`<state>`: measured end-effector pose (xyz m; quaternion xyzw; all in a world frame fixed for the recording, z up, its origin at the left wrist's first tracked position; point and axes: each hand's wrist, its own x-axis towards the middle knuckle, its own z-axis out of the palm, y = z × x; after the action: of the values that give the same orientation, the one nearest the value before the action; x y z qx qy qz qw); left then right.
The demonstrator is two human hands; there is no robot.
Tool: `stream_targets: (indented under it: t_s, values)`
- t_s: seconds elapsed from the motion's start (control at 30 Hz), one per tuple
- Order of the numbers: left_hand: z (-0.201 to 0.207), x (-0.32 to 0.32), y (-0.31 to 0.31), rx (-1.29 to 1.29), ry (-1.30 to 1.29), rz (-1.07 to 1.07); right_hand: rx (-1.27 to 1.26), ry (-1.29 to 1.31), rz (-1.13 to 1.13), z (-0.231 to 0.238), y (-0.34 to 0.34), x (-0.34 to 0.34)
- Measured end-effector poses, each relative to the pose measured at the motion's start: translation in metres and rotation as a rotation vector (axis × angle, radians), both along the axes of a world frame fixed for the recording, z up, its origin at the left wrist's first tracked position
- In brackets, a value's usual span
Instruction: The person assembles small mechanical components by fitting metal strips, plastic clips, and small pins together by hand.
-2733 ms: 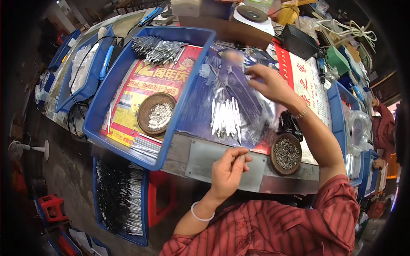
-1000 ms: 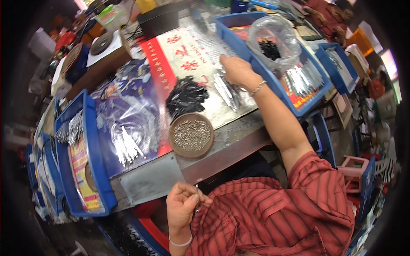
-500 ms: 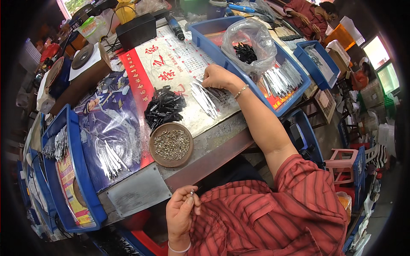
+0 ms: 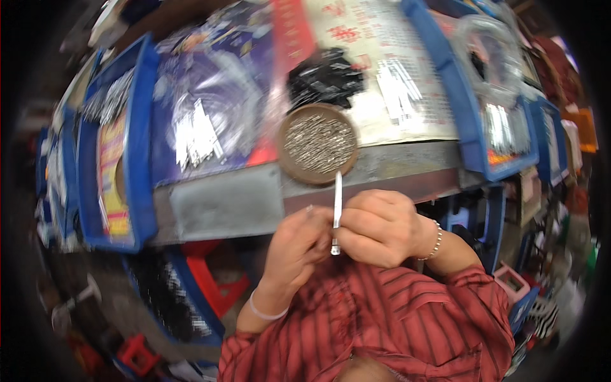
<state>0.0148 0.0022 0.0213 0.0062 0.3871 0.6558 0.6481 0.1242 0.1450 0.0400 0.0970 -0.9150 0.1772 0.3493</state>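
My right hand [image 4: 385, 227] is closed on a slim silver metal strip [image 4: 338, 200] that stands nearly upright in front of my chest. Right beside it, my left hand [image 4: 299, 240] is pinched closed near the strip's lower part; a tiny shiny bit shows at its fingertips, too blurred to name. Beyond the hands, at the bench edge, sits a round brown dish [image 4: 286, 167] full of small metal pins [image 4: 320, 143]. Behind the dish lies a heap of black pieces [image 4: 326, 77]. More silver strips [image 4: 399, 89] lie on the printed sheet to its right, and another bunch [image 4: 198, 137] on the left.
A blue tray [image 4: 141, 184] with metal strips stands at the left. Another blue tray [image 4: 468, 137] at the right holds a clear plastic bag [image 4: 487, 44] and silver strips. A flat metal plate [image 4: 226, 202] lies along the bench edge. Below is a red stool [image 4: 210, 280].
My right hand has come back from the strips on the sheet with one strip, meeting my left hand before my chest. The view has turned and dropped closer to the bench edge.
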Motion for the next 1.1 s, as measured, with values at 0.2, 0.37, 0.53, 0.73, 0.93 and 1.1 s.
stream_targets:
  t_s: [0.2,0.37,0.53,0.73,0.93,1.1]
  values:
    - [-0.008,-0.003,-0.008,0.003,-0.135,0.004,-0.049,0.034,0.090,-0.015,-0.015,-0.006]
    - [-0.018,-0.008,-0.023,0.043,-0.102,0.035,-0.130,-0.096,0.171,-0.012,-0.019,-0.008]
    - [-0.009,-0.006,-0.031,0.029,0.218,-0.043,-1.378,-0.419,-0.118,-0.010,-0.031,0.006]
    - [-0.009,0.006,-0.039,0.052,0.405,-0.129,-1.950,-0.737,0.139,-0.016,-0.031,-0.002]
    - [-0.017,0.011,-0.044,0.045,0.570,-0.122,-1.849,-0.687,0.133,-0.027,-0.042,-0.002]
    - [-0.016,0.010,-0.047,0.103,0.649,-0.094,-1.928,-0.731,0.079,-0.020,-0.043,-0.003]
